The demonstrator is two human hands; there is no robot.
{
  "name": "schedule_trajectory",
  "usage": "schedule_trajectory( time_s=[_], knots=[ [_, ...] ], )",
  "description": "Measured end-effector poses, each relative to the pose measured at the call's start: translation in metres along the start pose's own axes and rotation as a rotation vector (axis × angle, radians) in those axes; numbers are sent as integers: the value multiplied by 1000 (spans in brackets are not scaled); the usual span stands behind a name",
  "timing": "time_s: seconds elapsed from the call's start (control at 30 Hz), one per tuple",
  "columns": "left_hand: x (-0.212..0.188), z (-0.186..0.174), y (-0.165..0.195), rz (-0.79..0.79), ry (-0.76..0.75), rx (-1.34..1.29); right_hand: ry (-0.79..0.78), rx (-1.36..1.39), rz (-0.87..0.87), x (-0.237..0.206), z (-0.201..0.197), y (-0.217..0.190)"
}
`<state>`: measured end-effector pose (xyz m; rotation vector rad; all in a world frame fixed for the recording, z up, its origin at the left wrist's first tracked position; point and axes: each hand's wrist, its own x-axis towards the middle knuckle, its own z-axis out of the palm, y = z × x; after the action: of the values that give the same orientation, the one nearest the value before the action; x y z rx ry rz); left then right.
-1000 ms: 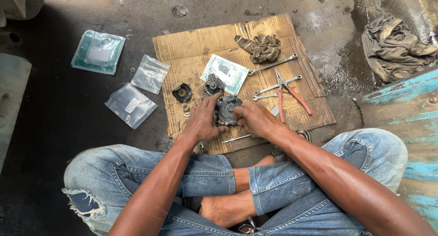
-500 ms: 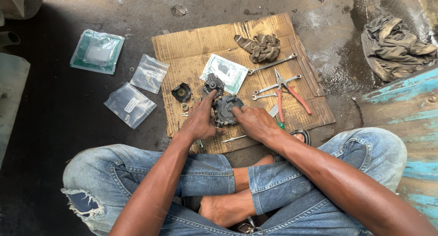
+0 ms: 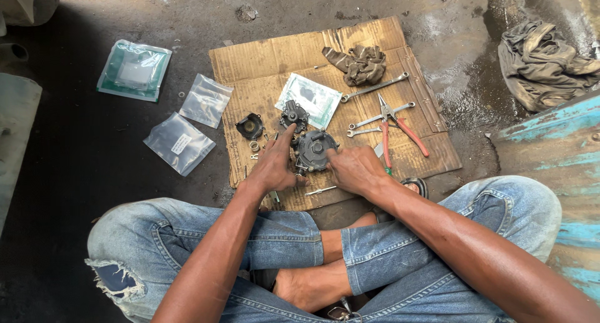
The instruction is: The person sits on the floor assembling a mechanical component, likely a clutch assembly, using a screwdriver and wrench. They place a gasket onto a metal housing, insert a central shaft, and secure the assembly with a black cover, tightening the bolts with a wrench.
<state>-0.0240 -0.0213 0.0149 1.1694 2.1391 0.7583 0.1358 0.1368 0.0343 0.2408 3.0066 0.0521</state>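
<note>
I sit cross-legged on the floor in torn jeans, over a sheet of cardboard (image 3: 262,54). Both hands grip a dark grey round metal machine part (image 3: 314,149) resting on the cardboard. My left hand (image 3: 275,167) holds its left side, index finger stretched up along its edge. My right hand (image 3: 353,168) clamps its right side. Just beyond lie a second dark metal part (image 3: 294,114) and a small black cap-like piece (image 3: 249,126), with small rings and pins (image 3: 254,146) beside them.
Red-handled pliers (image 3: 397,126), two wrenches (image 3: 374,87) and a dirty rag (image 3: 358,64) lie on the cardboard's right half, beside a flat plastic packet (image 3: 310,98). Three plastic bags (image 3: 179,143) lie on the dark floor at left. A cloth heap (image 3: 544,60) sits at right.
My hands have shifted only slightly on the round part; my left index finger now reaches further up its edge. Everything else lies as before.
</note>
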Motion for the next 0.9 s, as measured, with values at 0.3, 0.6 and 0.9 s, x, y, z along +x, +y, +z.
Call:
schedule_trajectory(
  time_s=[0.3, 0.6, 0.9],
  knots=[
    [0, 0, 1, -18, -12, 26, -2, 51, 65, 2, -6, -4],
    [-2, -3, 3, 22, 11, 12, -17, -7, 35, -2, -1, 1],
    [-3, -5, 4, 51, 17, -12, 72, 164, 248, 10, -16, 9]
  ],
)
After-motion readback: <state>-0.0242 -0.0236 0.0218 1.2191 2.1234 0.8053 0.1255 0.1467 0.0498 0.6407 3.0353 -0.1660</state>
